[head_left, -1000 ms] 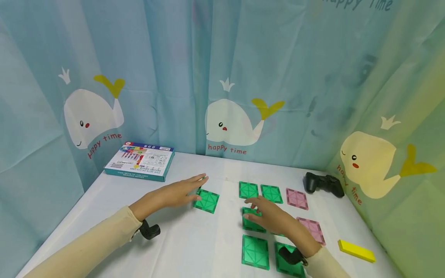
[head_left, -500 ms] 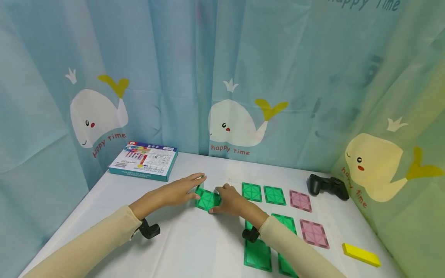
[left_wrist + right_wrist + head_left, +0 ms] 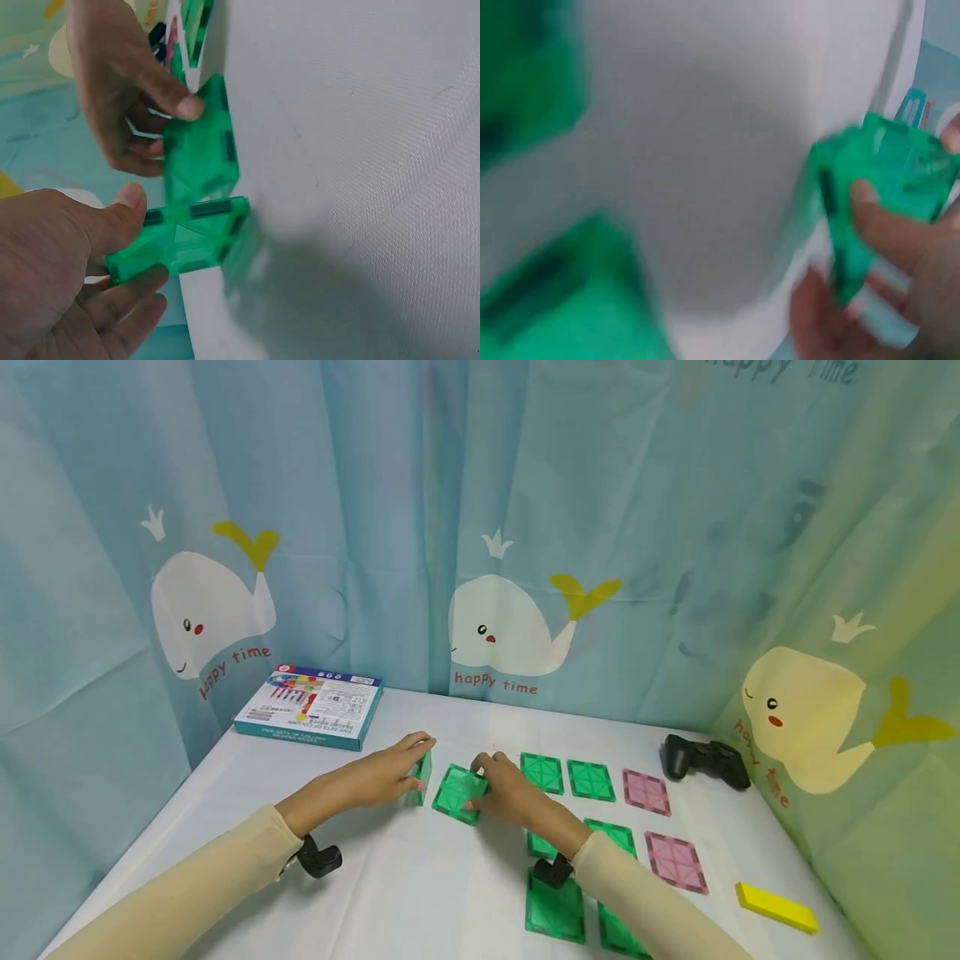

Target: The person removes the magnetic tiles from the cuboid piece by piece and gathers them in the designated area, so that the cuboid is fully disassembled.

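Note:
In the head view my left hand (image 3: 375,775) pinches a green see-through magnetic tile (image 3: 424,777) between thumb and fingers, and the tile stands on edge. Just right of it, a second green square tile (image 3: 453,791) is pinched at its right side by my right hand (image 3: 510,789). From the left wrist, the upright tile (image 3: 196,234) and the other tile (image 3: 201,146) appear very close together; whether their edges touch I cannot tell. The right wrist view is partly blurred, but shows the right thumb lying on the face of its tile (image 3: 889,176).
Several green tiles (image 3: 555,906) lie flat in rows at the right, partly covered by the right forearm. Beside them are two pink tiles (image 3: 676,862), a black game controller (image 3: 705,762) and a yellow block (image 3: 777,907). A flat box (image 3: 309,706) sits at the back left.
My right hand has moved left from above the rows of tiles and taken hold of the second green tile. That tile has since turned and shifted slightly. The left hand stays nearly in place.

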